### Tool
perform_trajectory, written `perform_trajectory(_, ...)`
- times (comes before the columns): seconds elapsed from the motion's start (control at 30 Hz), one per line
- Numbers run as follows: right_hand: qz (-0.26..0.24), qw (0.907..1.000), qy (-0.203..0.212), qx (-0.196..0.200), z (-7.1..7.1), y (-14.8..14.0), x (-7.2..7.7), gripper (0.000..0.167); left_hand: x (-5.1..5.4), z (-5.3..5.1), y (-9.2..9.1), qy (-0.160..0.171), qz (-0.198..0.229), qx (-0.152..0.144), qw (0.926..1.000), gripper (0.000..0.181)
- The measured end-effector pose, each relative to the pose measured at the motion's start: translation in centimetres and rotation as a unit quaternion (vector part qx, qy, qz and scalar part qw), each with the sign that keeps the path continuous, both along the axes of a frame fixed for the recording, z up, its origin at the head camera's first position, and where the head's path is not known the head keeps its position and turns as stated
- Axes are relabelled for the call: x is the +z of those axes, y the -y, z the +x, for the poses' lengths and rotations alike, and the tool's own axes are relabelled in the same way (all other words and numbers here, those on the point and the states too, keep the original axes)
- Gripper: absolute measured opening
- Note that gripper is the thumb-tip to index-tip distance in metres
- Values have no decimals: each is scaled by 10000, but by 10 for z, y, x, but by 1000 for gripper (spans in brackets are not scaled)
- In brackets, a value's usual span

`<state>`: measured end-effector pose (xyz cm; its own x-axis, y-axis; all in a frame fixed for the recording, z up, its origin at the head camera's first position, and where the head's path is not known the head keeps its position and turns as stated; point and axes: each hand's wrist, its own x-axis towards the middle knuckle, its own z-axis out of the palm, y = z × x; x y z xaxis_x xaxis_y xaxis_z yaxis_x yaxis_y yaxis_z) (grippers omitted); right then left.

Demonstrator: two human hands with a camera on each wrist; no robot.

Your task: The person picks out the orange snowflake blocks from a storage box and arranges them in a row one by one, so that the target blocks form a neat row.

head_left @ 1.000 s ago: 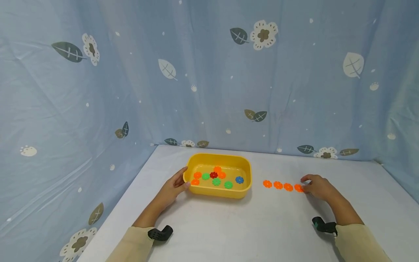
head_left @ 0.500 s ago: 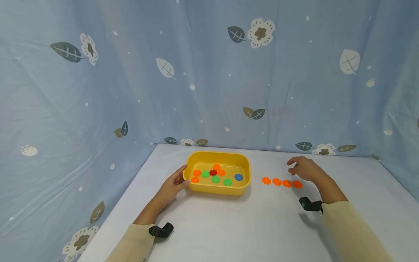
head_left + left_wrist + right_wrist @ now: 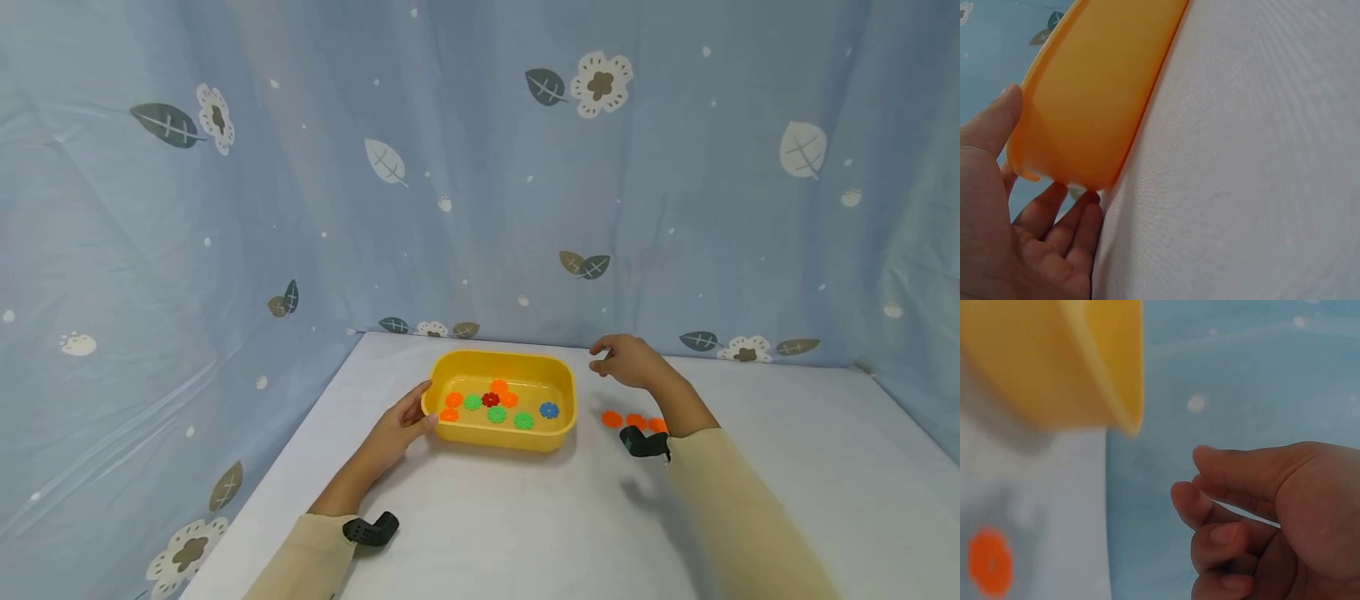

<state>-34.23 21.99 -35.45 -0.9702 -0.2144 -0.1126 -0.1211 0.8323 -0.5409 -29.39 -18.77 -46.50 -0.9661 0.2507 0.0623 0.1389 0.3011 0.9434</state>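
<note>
My left hand (image 3: 393, 432) grips the left end of a yellow plastic basin (image 3: 495, 437). In the left wrist view the thumb lies against its rim while the fingers touch its end wall. Inside lie flower-shaped discs: a red disc (image 3: 491, 400), a blue disc (image 3: 550, 410), green discs (image 3: 523, 421) and several orange ones. My right hand (image 3: 633, 362) hovers just beyond the basin's right end, holding nothing. The right wrist view shows its fingers loosely curled, thumb apart from the index finger. Below it on the table are orange discs (image 3: 612, 419) in a row, partly hidden by the wrist.
The basin stands on a white-covered table (image 3: 480, 517). A blue patterned curtain (image 3: 465, 208) hangs behind and along the left side. Each wrist carries a black camera mount (image 3: 371, 529).
My right hand has let go of the orange disc at the row's right end, risen and moved left toward the basin. The left hand has stayed on the basin.
</note>
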Motion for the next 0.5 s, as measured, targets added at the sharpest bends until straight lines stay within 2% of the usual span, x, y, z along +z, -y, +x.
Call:
perform_trajectory(0.13,-136,9998,-95,145,-5,24,6,41,1,1,1,11,49,-34,10000,66)
perform_trajectory(0.27,-293,9992,-58,264,-10,43,5,39,1,3,0,31,107,-59,9999,67)
perform_trajectory(0.5,-628,9965,116,537,-16,70,-12,35,0,3,-1,-10,38,67,10000,67)
